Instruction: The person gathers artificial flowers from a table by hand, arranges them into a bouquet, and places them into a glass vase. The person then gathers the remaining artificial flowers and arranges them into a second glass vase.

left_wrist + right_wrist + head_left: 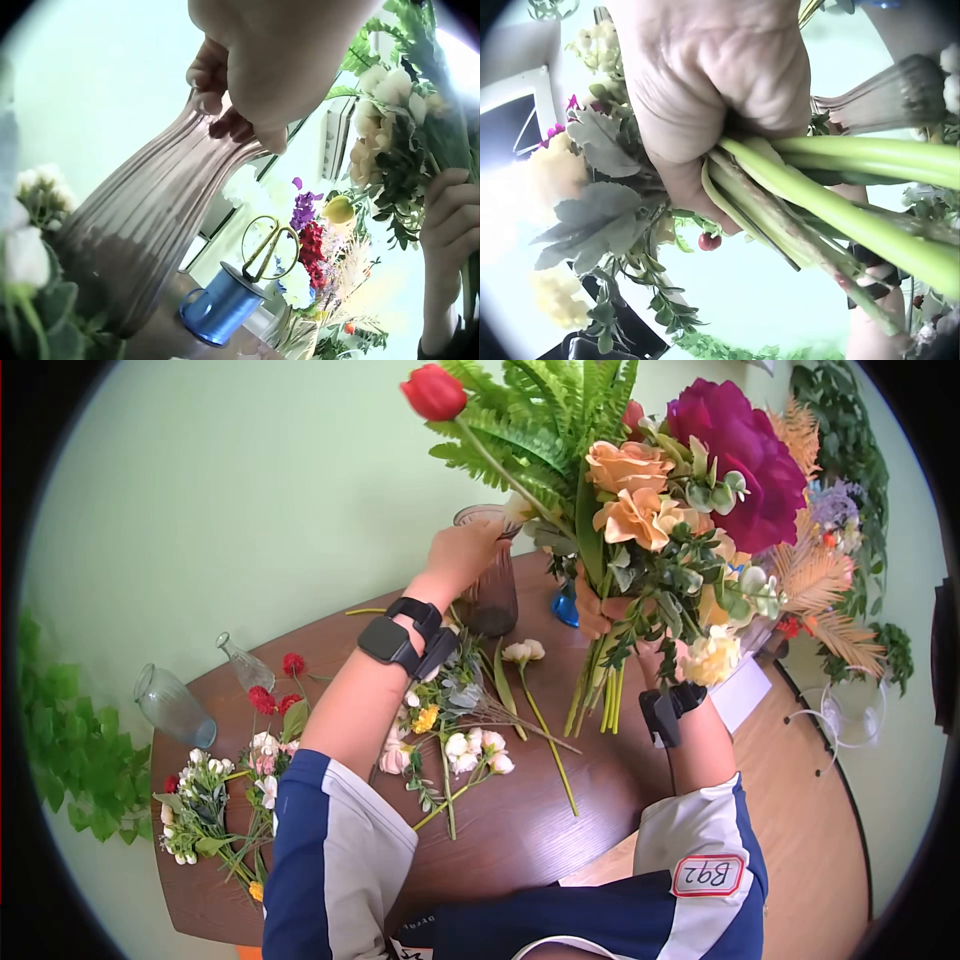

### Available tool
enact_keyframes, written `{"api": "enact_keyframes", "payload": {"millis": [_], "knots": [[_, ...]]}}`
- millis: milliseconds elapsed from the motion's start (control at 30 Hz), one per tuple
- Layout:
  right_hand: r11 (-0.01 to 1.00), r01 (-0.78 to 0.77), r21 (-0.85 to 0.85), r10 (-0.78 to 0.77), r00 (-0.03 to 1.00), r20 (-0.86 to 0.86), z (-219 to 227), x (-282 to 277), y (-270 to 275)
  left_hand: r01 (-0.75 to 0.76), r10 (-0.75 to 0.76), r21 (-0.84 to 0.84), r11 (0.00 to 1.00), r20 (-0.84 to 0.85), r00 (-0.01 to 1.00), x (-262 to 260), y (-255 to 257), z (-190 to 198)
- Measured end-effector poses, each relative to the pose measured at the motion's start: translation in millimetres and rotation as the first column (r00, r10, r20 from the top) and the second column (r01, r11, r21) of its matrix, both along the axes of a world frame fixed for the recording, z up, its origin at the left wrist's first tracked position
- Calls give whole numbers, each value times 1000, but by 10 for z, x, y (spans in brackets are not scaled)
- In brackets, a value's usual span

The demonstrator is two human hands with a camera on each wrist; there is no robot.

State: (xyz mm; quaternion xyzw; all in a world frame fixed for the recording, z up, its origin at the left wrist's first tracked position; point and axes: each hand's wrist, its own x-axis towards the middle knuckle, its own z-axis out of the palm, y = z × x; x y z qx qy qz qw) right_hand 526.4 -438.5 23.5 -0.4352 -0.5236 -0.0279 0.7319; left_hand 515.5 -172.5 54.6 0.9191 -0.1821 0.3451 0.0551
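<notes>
My left hand (462, 558) grips a tall ribbed, smoky-pink glass vase (492, 598) near its rim. In the left wrist view, the fingers curl at the narrow neck of the vase (154, 214), which leans to one side. A large bouquet (630, 515) of peach roses, a big magenta bloom, fern and a red tulip is held in my right hand (598, 610), to the right of the vase. Seen from the right wrist, the fingers close round thick green stems (862, 161), whose cut ends hang free; leaves partly hide this hand in the head view.
Loose white ranunculus stems (470, 750) and mixed sprigs lie on the brown table (520, 800). Two glass vases (172, 705) lean at the far left. Gold-handled scissors (255, 259) stand in a blue ribbon spool (219, 307) behind the vase. More flowers fill the right side.
</notes>
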Motion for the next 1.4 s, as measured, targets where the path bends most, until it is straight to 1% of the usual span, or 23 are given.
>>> {"api": "enact_keyframes", "payload": {"millis": [300,367,400,433,467,533,567,600,633,667,700,733,800,867,933,1000,1067,1100,1133,1200,1233,1267,1400], "knots": [[971,235,31,-231,907,353,5,-278,369,67,-62,77,995,-59,996,-802,449,131],[805,500,-319,-434,863,259,259,-723,518,4,25,220,975,-132,991,-979,525,208],[697,568,-437,-527,820,224,465,-1068,664,67,-50,133,989,-127,991,-1111,549,226],[816,494,-301,-482,868,117,429,-1128,791,66,-48,139,988,-126,991,-1174,574,220],[766,482,-425,-552,833,-50,398,-1093,831,99,-85,103,990,-130,988,-1163,590,267],[831,511,-220,-531,847,-37,261,-1171,1052,165,-161,13,986,-146,976,-1395,698,207],[695,615,-373,-661,750,6,357,-1384,1084,195,-197,-28,980,-149,969,-693,303,647],[729,670,-142,-659,742,119,200,-1288,1191,222,-230,-70,973,-149,962,-1173,565,395],[579,815,-28,-759,551,347,69,-1247,1237,245,-260,-114,963,-148,954,-1700,814,159],[423,897,129,-796,300,525,-21,-1240,1280,265,-289,-159,951,-147,946,-1682,810,195],[348,920,178,-773,174,609,41,-1214,1282,291,-318,-189,938,-134,939,-1732,747,181],[358,920,163,-770,192,608,83,-1270,1322,308,-348,-242,920,-143,927,-1727,719,195],[764,643,-55,-615,750,243,256,-1479,1416,349,-410,-333,876,-132,902,-2040,822,52],[987,160,-27,-162,962,-219,510,-1683,1499,391,-472,-412,823,-111,875,-2080,805,65],[850,525,-41,-520,849,98,610,-1759,1572,448,-530,-455,770,-64,845,-2211,849,-22],[891,452,32,-453,886,96,695,-1829,1721,472,-574,-531,704,-33,818,-2310,926,-39],[793,578,193,-605,707,366,791,-1885,1912,493,-617,-599,631,-1,787,-2365,911,-52],[853,485,-195,-487,873,42,646,-1801,2119,502,-637,-629,594,13,770,-1985,698,119],[897,439,-56,-438,898,28,740,-1909,2241,509,-656,-656,558,27,754,-2175,797,42],[652,757,-39,-708,626,326,883,-2155,2390,518,-685,-708,480,66,725,-2492,853,-134],[662,746,-74,-683,641,349,895,-2267,2477,524,-699,-732,436,93,709,-2387,797,-97],[574,819,13,-739,511,439,899,-2361,2570,531,-711,-754,386,124,692,-2407,904,-83],[554,833,4,-731,484,482,787,-2678,2932,546,-746,-818,180,248,618,-2764,1391,-135]]}}
